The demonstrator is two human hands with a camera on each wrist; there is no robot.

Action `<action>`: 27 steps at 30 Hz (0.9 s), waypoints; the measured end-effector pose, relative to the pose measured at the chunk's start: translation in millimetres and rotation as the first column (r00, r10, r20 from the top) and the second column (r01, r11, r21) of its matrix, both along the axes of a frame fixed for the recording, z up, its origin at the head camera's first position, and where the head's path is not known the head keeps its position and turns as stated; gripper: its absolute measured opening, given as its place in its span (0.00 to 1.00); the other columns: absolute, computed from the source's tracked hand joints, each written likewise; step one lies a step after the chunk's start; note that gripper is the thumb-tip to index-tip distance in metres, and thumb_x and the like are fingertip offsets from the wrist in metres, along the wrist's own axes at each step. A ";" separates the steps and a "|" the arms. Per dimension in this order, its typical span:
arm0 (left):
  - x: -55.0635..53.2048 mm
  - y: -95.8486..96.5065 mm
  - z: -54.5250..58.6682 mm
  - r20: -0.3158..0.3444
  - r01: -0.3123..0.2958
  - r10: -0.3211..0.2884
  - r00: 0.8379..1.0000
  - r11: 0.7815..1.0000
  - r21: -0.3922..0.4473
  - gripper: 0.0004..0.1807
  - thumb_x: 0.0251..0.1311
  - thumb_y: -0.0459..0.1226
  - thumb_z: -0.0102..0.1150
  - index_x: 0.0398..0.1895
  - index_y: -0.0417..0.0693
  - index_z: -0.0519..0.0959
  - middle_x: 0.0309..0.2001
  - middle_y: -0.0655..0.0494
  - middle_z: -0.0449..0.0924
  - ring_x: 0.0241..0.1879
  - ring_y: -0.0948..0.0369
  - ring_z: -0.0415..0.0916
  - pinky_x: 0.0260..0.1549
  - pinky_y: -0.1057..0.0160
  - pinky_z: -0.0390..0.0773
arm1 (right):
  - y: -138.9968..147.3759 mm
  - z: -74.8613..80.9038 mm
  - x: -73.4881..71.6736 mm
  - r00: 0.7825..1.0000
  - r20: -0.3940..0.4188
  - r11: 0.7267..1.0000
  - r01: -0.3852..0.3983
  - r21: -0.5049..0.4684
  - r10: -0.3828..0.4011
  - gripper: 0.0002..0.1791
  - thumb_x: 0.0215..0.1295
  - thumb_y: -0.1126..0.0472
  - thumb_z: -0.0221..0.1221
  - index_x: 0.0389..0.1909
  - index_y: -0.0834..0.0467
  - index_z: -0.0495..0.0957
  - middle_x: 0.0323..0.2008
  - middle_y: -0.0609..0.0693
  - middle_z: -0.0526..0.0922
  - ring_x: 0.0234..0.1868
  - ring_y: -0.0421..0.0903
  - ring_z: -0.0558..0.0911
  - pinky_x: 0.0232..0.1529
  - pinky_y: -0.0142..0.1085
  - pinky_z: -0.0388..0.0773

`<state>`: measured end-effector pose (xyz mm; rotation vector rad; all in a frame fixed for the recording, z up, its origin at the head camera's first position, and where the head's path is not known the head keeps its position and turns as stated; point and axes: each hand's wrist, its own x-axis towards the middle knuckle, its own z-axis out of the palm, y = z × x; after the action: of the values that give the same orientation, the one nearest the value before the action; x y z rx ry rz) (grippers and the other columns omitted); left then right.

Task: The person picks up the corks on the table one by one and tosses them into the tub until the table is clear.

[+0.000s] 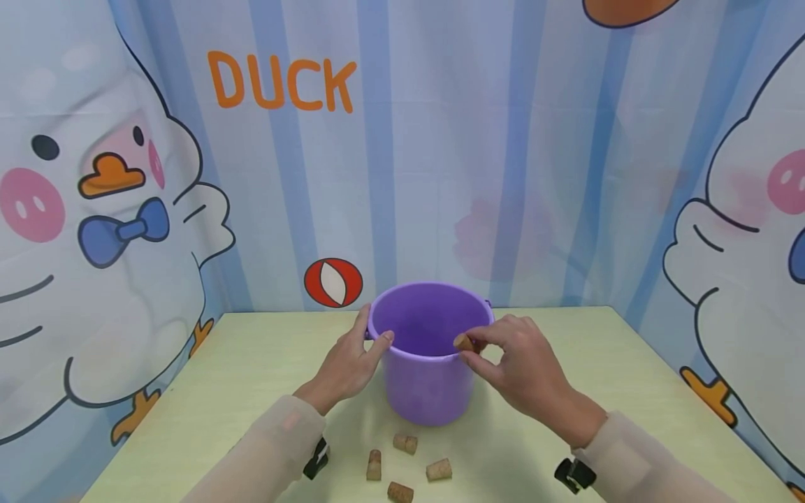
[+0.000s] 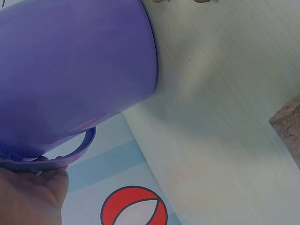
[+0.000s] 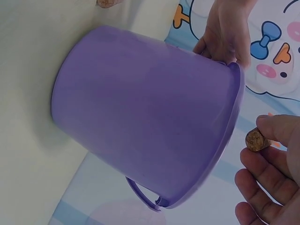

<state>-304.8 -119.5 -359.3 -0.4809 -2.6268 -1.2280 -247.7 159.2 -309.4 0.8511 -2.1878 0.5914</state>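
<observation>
A purple bucket stands upright on the table, its opening toward me. My left hand holds its rim on the left side, thumb over the edge and fingers outside; in the left wrist view those fingers lie by the bucket's handle. Between thumb and fingertips, my right hand pinches a cork at the right front of the rim. The right wrist view shows the round end of this cork, level with the bucket's mouth. Inside the bucket, the bottom is hidden by the front wall.
Several more corks lie on the table in front of the bucket, among them an upright-looking cork and a light cork. A curtain printed with ducks hangs behind the pale yellow table and along both sides.
</observation>
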 end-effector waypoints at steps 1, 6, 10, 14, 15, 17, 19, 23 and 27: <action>-0.1 0.0 0.0 0.000 0.001 -0.001 1.000 1.000 0.001 0.45 0.76 0.56 0.46 0.84 0.45 0.41 0.71 0.43 0.70 0.71 0.47 0.68 0.67 0.38 0.67 | -0.1 0.4 -0.7 1.000 0.000 1.000 0.000 0.001 0.000 0.08 0.55 0.63 0.76 0.34 0.48 0.89 0.29 0.33 0.85 0.32 0.36 0.78 0.41 0.43 0.74; -1.0 -0.2 -0.7 0.003 0.003 -0.003 1.000 1.000 0.005 0.46 0.76 0.56 0.46 0.84 0.45 0.41 0.72 0.43 0.69 0.71 0.47 0.67 0.66 0.37 0.67 | -1.3 2.0 -4.1 1.000 -0.001 1.000 -0.004 0.002 0.004 0.08 0.54 0.63 0.77 0.33 0.48 0.89 0.28 0.35 0.85 0.31 0.39 0.80 0.41 0.43 0.75; -2.0 -0.3 -1.6 0.007 -0.003 0.003 1.000 1.000 0.001 0.46 0.76 0.57 0.46 0.84 0.45 0.41 0.72 0.43 0.69 0.71 0.46 0.67 0.66 0.37 0.67 | -3.1 3.2 -6.2 1.000 0.001 1.000 -0.006 0.006 0.006 0.07 0.55 0.63 0.76 0.33 0.49 0.89 0.29 0.36 0.86 0.32 0.41 0.82 0.42 0.45 0.75; -2.1 0.0 -1.7 0.009 -0.004 0.004 1.000 1.000 0.000 0.46 0.75 0.57 0.46 0.84 0.46 0.41 0.73 0.44 0.68 0.71 0.46 0.67 0.66 0.37 0.68 | -3.9 4.5 -8.5 1.000 0.015 1.000 0.003 0.010 -0.003 0.07 0.56 0.63 0.75 0.34 0.51 0.89 0.30 0.37 0.87 0.33 0.42 0.83 0.45 0.46 0.76; -2.0 0.1 -1.6 0.009 -0.004 0.004 1.000 1.000 0.001 0.46 0.75 0.57 0.46 0.84 0.46 0.41 0.73 0.44 0.68 0.71 0.46 0.67 0.66 0.37 0.68 | -4.0 4.7 -9.0 1.000 0.019 1.000 0.006 0.012 -0.007 0.07 0.56 0.63 0.75 0.34 0.51 0.89 0.30 0.38 0.87 0.33 0.42 0.83 0.46 0.46 0.76; -1.6 0.3 -1.2 0.008 0.000 0.000 1.000 1.000 0.002 0.46 0.76 0.57 0.46 0.84 0.46 0.41 0.72 0.44 0.69 0.71 0.47 0.67 0.66 0.37 0.68 | -3.9 5.6 -9.8 1.000 0.027 1.000 0.015 0.015 -0.015 0.07 0.56 0.62 0.75 0.35 0.51 0.89 0.30 0.38 0.87 0.33 0.42 0.83 0.46 0.46 0.76; -1.4 0.5 -0.9 0.004 0.002 -0.002 1.000 1.000 0.002 0.46 0.76 0.56 0.46 0.84 0.45 0.41 0.72 0.44 0.69 0.71 0.47 0.67 0.66 0.37 0.68 | -3.8 6.3 -10.2 0.999 0.032 1.000 0.023 0.018 -0.024 0.07 0.56 0.62 0.76 0.35 0.51 0.89 0.29 0.38 0.86 0.33 0.42 0.83 0.46 0.46 0.76; -1.3 0.6 -0.7 0.001 0.003 -0.003 1.000 1.000 -0.001 0.45 0.76 0.56 0.46 0.84 0.45 0.41 0.72 0.43 0.69 0.71 0.47 0.67 0.66 0.38 0.68 | -4.1 7.4 -11.7 0.999 0.039 0.999 0.032 0.020 -0.033 0.07 0.56 0.61 0.76 0.35 0.51 0.89 0.29 0.39 0.86 0.33 0.43 0.81 0.45 0.46 0.76; -0.9 0.5 -0.6 0.007 -0.001 0.001 1.000 1.000 0.002 0.45 0.76 0.56 0.46 0.84 0.46 0.41 0.72 0.43 0.68 0.71 0.46 0.67 0.66 0.37 0.68 | -5.6 8.1 -14.1 0.998 0.043 0.999 0.033 0.022 -0.034 0.07 0.56 0.61 0.76 0.35 0.51 0.89 0.29 0.39 0.86 0.33 0.43 0.81 0.45 0.46 0.76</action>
<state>-305.6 -119.0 -359.9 -0.4757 -2.6311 -1.2334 -261.8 153.5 -301.3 0.8181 -2.2468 0.5762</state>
